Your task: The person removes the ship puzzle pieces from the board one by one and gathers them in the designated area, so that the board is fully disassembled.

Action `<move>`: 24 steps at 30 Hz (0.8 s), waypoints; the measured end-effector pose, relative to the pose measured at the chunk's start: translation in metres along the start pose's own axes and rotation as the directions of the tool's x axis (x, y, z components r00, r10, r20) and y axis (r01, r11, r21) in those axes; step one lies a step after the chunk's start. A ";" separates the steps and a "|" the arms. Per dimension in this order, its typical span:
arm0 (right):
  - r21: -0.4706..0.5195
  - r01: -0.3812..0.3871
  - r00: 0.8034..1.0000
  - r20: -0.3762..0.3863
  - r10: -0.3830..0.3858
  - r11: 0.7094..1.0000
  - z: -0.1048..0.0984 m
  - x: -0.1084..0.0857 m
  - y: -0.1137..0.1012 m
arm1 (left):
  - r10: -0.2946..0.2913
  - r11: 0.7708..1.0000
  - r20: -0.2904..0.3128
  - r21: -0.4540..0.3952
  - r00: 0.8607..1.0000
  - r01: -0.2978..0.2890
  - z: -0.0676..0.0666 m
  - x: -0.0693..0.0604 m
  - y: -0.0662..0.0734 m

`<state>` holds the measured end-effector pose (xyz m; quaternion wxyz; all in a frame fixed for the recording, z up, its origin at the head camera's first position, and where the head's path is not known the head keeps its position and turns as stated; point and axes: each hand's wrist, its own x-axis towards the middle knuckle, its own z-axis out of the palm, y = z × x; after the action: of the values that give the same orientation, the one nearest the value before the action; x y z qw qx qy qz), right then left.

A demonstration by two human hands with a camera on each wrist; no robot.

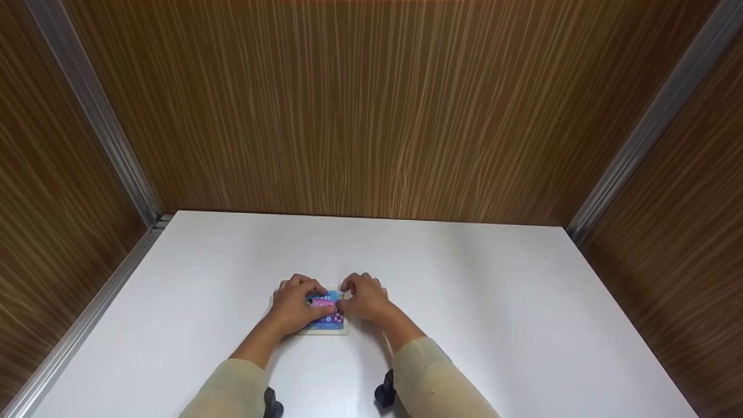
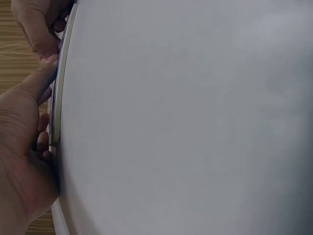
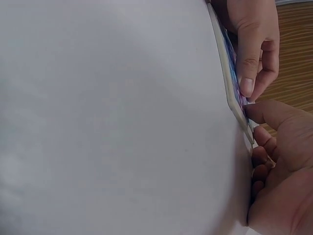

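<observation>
A thin, pale-edged board (image 1: 324, 332) with a blue, pink and purple picture lies flat on the white table. Over its left part is the left hand (image 1: 292, 305), its straight thumb pressing on the picture and its bent index finger near the far edge. At the right edge, the right hand (image 1: 365, 299) touches the board with its thumb, close to the left thumb; its index finger is bent near the far right corner. Both wrist views show the board (image 2: 59, 93) (image 3: 228, 73) side-on. The hands hide much of the picture, and the other fingertips are partly hidden.
The white table (image 1: 493, 325) surrounds the board. Wood-grain panels (image 1: 371, 110) stand behind and at both sides, with metal rails (image 1: 104, 110) at the corners. Small black devices (image 1: 385, 392) sit by the sleeved wrists.
</observation>
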<state>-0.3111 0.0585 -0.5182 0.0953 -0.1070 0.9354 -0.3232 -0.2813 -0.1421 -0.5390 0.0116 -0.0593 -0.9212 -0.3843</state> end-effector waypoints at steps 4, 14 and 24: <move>0.008 0.021 1.000 -0.007 -0.021 1.000 -0.001 0.000 0.001 | 0.015 1.000 -0.001 0.004 1.000 -0.015 -0.001 -0.001 0.001; 0.069 0.020 1.000 -0.003 -0.020 0.997 -0.001 -0.001 0.002 | -0.013 1.000 0.000 -0.005 1.000 0.013 -0.001 -0.001 0.002; 0.107 0.015 1.000 0.015 -0.017 0.994 0.000 0.001 0.006 | -0.020 1.000 0.003 -0.003 1.000 0.020 0.001 0.000 0.000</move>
<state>-0.3125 0.0630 -0.5219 0.1056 -0.1118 0.9151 -0.3727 -0.2809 -0.1414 -0.5395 0.0063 -0.0505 -0.9213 -0.3856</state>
